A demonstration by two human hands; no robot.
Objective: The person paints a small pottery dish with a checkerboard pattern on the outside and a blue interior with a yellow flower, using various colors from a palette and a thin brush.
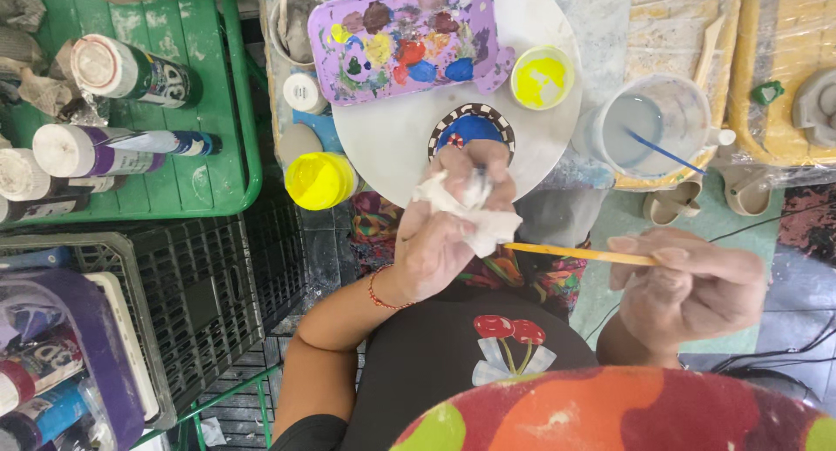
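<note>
The left hand (440, 233) has its grip shut around a crumpled white tissue (475, 212). The right hand (692, 286) pinches a thin yellow paintbrush (579, 253) whose tip goes into the tissue. Just past them a small round blue dish (470, 127) with a checked rim sits on a white round board (392, 137), below a purple paint tray (405, 37)

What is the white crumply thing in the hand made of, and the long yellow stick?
The white crumply thing in the left hand looks like soft tissue paper or thin cloth: matte, wrinkled, folded. The long yellow stick in the right hand is a paintbrush handle, probably painted wood or plastic: thin, straight, smooth.
</note>
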